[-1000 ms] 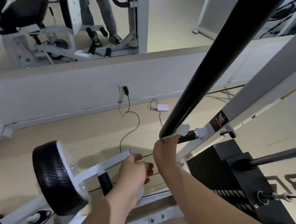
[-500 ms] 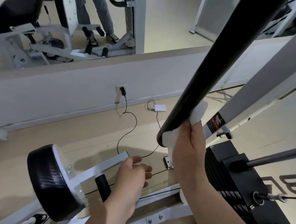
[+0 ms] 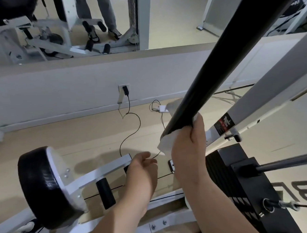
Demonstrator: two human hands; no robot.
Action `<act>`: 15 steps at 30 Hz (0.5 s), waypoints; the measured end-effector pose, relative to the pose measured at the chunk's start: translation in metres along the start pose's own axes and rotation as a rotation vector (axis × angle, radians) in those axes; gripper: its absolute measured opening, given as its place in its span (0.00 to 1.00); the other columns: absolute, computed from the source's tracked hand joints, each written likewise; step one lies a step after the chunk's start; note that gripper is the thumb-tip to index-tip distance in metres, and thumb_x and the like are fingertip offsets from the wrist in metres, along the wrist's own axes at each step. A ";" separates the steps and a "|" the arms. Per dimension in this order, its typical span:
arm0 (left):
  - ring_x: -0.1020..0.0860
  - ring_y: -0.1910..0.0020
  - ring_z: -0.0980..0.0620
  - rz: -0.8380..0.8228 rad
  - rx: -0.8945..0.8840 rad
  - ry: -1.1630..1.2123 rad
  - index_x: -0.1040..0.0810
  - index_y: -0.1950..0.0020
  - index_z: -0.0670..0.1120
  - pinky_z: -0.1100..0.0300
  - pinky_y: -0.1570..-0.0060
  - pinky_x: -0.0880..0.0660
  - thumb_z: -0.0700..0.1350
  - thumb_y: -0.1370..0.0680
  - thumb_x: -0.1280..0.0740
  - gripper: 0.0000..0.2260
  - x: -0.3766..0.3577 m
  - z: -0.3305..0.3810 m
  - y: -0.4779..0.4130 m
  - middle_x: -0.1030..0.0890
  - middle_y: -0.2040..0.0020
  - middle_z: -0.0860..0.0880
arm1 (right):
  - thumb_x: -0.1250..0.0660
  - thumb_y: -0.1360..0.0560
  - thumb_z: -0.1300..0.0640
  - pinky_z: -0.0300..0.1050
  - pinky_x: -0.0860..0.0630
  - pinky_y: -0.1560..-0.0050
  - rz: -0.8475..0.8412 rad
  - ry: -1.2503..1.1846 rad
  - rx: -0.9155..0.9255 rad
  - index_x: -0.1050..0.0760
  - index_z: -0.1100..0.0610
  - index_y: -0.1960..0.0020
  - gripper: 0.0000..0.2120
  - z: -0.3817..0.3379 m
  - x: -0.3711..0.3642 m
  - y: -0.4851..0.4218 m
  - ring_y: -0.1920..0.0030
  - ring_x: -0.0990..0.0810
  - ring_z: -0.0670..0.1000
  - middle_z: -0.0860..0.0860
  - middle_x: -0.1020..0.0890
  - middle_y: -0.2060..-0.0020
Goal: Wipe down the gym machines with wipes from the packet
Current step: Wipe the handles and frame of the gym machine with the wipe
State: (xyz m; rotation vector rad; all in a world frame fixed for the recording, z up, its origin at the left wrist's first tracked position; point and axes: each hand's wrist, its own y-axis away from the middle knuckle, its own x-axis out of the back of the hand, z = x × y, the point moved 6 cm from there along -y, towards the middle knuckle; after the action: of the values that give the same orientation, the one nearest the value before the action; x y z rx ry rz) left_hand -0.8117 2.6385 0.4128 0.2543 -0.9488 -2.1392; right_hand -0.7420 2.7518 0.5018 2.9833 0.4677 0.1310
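A long black padded bar (image 3: 222,57) of the gym machine slants from the top right down to the middle of the view. My right hand (image 3: 188,150) grips a white wipe (image 3: 165,141) wrapped round the bar's lower end; part of the wipe sticks out on the bar's far side. My left hand (image 3: 143,167) hangs lower, in front of the white frame arm (image 3: 102,172), fingers loosely curled, holding nothing that I can see. The wipes packet is out of view.
A round black pad (image 3: 39,184) on a white plate sits at lower left. The black weight stack (image 3: 242,188) with steel rods stands at right, under a white sloping beam (image 3: 265,99). A black cable (image 3: 131,121) runs from a wall socket across the floor. A mirror above shows a person's legs.
My right hand with the wipe has slid up the black bar from its very tip, now gripping higher around it. My left hand stays about where it was.
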 end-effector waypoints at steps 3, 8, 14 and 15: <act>0.18 0.48 0.47 0.018 -0.058 -0.034 0.24 0.40 0.54 0.46 0.40 0.21 0.36 0.20 0.38 0.15 0.003 0.006 -0.011 0.16 0.46 0.51 | 0.48 0.24 0.75 0.50 0.22 0.55 0.003 0.060 -0.013 0.31 0.53 0.35 0.25 0.026 -0.008 0.003 0.56 0.24 0.53 0.61 0.24 0.52; 0.16 0.49 0.47 0.031 -0.031 -0.017 0.24 0.42 0.54 0.42 0.40 0.21 0.37 0.20 0.39 0.14 0.009 -0.012 -0.017 0.15 0.50 0.50 | 0.43 0.30 0.77 0.35 0.23 0.50 -0.062 0.345 -0.205 0.35 0.42 0.35 0.36 0.099 -0.025 -0.003 0.48 0.23 0.44 0.49 0.26 0.45; 0.18 0.56 0.47 0.034 -0.014 0.045 0.23 0.40 0.47 0.54 0.57 0.21 0.34 0.19 0.40 0.13 0.016 -0.026 -0.016 0.17 0.49 0.45 | 0.47 0.26 0.76 0.34 0.30 0.66 -0.026 0.217 -0.281 0.27 0.51 0.39 0.26 0.069 -0.016 -0.012 0.60 0.28 0.50 0.56 0.26 0.53; 0.18 0.58 0.48 0.038 -0.012 0.041 0.23 0.40 0.45 0.57 0.60 0.22 0.34 0.19 0.41 0.12 0.014 -0.028 -0.017 0.16 0.51 0.45 | 0.48 0.25 0.74 0.34 0.29 0.65 0.035 0.063 -0.319 0.26 0.49 0.39 0.26 0.056 -0.014 -0.008 0.61 0.27 0.48 0.54 0.25 0.54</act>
State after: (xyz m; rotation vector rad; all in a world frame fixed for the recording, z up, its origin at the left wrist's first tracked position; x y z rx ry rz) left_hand -0.8184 2.6202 0.3829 0.2715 -0.9101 -2.0967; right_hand -0.7518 2.7488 0.4441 2.6811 0.3619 0.2756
